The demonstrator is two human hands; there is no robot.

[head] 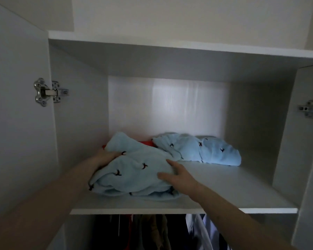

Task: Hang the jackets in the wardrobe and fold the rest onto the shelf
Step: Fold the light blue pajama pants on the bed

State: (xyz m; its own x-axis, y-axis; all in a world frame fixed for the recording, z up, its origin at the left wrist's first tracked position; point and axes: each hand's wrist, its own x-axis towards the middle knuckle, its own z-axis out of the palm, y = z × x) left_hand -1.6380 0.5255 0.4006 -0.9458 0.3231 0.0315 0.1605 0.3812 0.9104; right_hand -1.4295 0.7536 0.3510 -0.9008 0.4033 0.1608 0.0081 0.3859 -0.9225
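Note:
A folded light-blue fleece garment (134,174) with small dark embroidered marks lies at the front left of the white wardrobe shelf (224,192). My left hand (105,156) rests on its left side, fingers laid over the fabric. My right hand (177,175) presses flat against its right side, fingers straight. A second light-blue garment (206,150) of the same pattern lies further back to the right. A bit of red cloth (147,142) shows behind the front garment.
Below the shelf hang several clothes (170,231), dark ones and a pale shirt at the right. Both wardrobe doors stand open, with metal hinges at left (47,92) and right (311,109). Another board (170,46) closes the compartment above.

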